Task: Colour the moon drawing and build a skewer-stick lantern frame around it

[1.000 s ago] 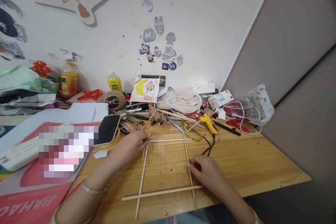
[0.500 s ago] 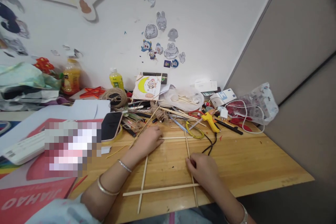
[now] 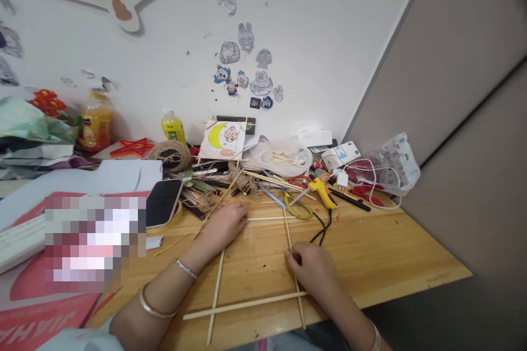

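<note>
Four thin wooden sticks lie on the table, crossing near their ends to outline a rough square. At the far left crossing, my left hand (image 3: 225, 224) is closed over the far stick (image 3: 272, 219) and the top of the left stick (image 3: 216, 290); its fingertips are partly hidden. My right hand (image 3: 313, 266) pinches the right stick (image 3: 289, 233) about midway along, thumb and forefinger together. Its lower edge rests by the right end of the near stick (image 3: 242, 305), which lies across the left and right sticks.
Behind the sticks are a yellow glue gun (image 3: 323, 193) with a black cord, yellow-handled scissors (image 3: 298, 209), twine (image 3: 171, 156) and a plastic bag of sticks (image 3: 282, 158). A phone (image 3: 164, 203) lies left. The table's right edge (image 3: 436, 284) slants away.
The view has turned slightly to the right, so everything sits further left in the picture. Both hands stay at the same places on the sticks.
</note>
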Action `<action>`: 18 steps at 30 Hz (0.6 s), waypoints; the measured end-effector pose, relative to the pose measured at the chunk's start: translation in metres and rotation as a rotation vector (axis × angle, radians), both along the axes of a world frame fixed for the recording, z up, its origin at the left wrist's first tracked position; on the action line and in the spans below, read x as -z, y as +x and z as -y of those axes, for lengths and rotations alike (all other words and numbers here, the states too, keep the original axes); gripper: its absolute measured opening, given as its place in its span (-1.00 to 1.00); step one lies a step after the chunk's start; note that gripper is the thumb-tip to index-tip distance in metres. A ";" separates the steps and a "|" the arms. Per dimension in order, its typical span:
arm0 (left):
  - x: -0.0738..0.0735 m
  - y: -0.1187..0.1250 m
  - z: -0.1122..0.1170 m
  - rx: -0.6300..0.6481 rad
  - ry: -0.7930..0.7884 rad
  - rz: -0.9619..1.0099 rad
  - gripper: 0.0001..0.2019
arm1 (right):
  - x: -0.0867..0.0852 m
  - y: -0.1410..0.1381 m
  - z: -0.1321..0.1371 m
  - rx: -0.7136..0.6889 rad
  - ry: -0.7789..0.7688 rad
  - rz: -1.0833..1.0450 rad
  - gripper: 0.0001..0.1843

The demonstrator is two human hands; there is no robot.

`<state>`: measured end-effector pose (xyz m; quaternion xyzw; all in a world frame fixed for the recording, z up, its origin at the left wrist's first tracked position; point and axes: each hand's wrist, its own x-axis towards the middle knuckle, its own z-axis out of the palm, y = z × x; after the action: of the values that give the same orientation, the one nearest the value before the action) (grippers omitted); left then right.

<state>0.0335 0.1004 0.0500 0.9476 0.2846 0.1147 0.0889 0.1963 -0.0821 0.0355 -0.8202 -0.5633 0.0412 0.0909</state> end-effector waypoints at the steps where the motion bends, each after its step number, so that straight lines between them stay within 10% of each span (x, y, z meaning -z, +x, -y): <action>1: 0.001 0.000 -0.001 -0.004 0.001 0.001 -0.83 | 0.000 0.000 0.000 0.007 -0.003 0.002 -0.67; 18: -0.003 -0.006 0.004 -0.026 -0.004 -0.002 -0.77 | 0.010 0.008 0.006 0.069 0.094 -0.038 -0.68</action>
<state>0.0276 0.0969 0.0528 0.9437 0.2973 0.1141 0.0892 0.2041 -0.0883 0.0254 -0.8330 -0.5343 0.0270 0.1412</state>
